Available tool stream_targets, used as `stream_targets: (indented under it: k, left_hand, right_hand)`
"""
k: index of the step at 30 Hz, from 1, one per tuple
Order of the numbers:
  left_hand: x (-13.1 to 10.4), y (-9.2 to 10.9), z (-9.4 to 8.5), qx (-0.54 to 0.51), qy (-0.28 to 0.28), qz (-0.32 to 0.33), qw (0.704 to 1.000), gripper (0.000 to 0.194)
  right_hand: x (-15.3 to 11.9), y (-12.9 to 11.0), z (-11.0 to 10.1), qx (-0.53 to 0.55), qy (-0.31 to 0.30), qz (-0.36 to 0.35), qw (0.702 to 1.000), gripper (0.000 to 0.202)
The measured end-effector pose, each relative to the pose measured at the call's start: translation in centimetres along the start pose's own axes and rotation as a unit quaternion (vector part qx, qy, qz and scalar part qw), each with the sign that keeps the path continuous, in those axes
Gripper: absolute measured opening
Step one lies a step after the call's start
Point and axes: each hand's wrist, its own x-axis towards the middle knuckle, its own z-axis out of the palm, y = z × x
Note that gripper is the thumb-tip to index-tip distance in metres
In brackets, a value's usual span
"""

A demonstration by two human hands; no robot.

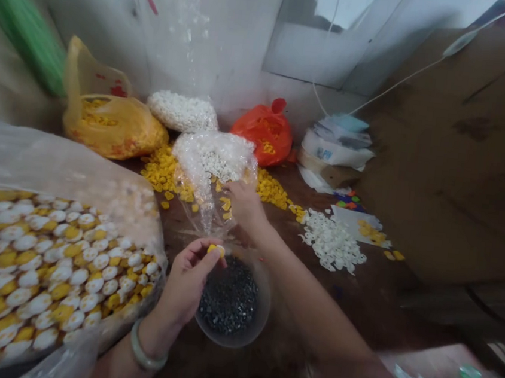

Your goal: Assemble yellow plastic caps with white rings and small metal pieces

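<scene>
My left hand (185,279), with a pale bangle (145,351) at its wrist, pinches a small yellow and white plastic piece (215,249) between thumb and fingers. It is held above the far left rim of a translucent bowl (261,322) filled with small dark shiny bits (229,298). Farther off, my right hand (245,207) reaches to the front of a clear plastic bag (189,146) of tiny white pieces (216,164). Its fingers are bent together at the bag; what is between the tips is too small to make out. Loose yellow pieces (274,191) lie beside that hand.
A large clear bag (139,195) of yellow-and-white pieces fills the left. Behind stand a yellow bag (123,130), another white-filled bag (182,111) and a red bag (259,123). A white heap (332,239) lies right, near a cardboard sheet (457,174).
</scene>
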Motion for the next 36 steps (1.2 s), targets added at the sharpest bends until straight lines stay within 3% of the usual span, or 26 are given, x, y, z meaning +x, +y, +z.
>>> stream_targets:
  k: [5,9,11,15,16,19,20,23,27,32,36]
  left_hand:
    - [0.4,0.2,0.2,-0.096,0.022,-0.04,0.994,0.037]
    - [0.9,0.2,-0.2,-0.131,0.032,-0.033,0.99,0.035]
    - [1.3,0.3,-0.5,-0.139,0.041,-0.021,0.989,0.035]
    - [1.7,0.5,-0.9,-0.144,0.061,-0.004,0.988,0.036]
    - [1.7,0.6,-0.9,-0.145,0.066,-0.003,0.987,0.037]
    - [1.4,0.6,-0.6,-0.135,0.071,-0.013,0.988,0.04]
    - [1.3,0.5,-0.5,-0.127,0.066,-0.017,0.99,0.041]
    - [0.7,0.3,-0.1,-0.098,0.04,-0.031,0.994,0.038]
    - [0.3,-0.1,0.2,-0.064,0.01,-0.03,0.997,0.033]
    - [0.2,0.2,0.1,-0.045,0.014,-0.016,0.999,0.03]
    - [0.1,0.7,0.3,-0.026,0.022,-0.012,0.999,0.029]
  right_hand:
    - [6.4,0.0,2.9,-0.046,-0.092,0.088,0.991,0.019]
    - [7.4,1.1,3.4,-0.007,-0.106,0.111,0.988,0.019]
    - [6.4,0.9,2.7,0.032,-0.094,0.097,0.99,0.011]
    - [1.3,-0.4,0.5,0.152,-0.101,0.037,0.983,0.023]
    - [-0.4,-0.8,-0.2,0.201,-0.112,0.015,0.973,0.022]
    - [-5.2,-1.8,-1.8,0.394,-0.137,-0.082,0.905,0.019]
    - [-6.5,-2.1,-2.3,0.403,-0.131,-0.104,0.9,0.018]
    - [-8.8,-2.8,-3.1,0.315,-0.076,-0.148,0.934,0.017]
    - [-9.5,-2.8,-3.2,0.264,-0.005,-0.203,0.943,0.019]
    - [-10.0,-2.3,-2.7,0.254,0.014,-0.219,0.942,0.023]
    - [-11.0,-2.3,-1.9,0.245,0.066,-0.198,0.947,0.034]
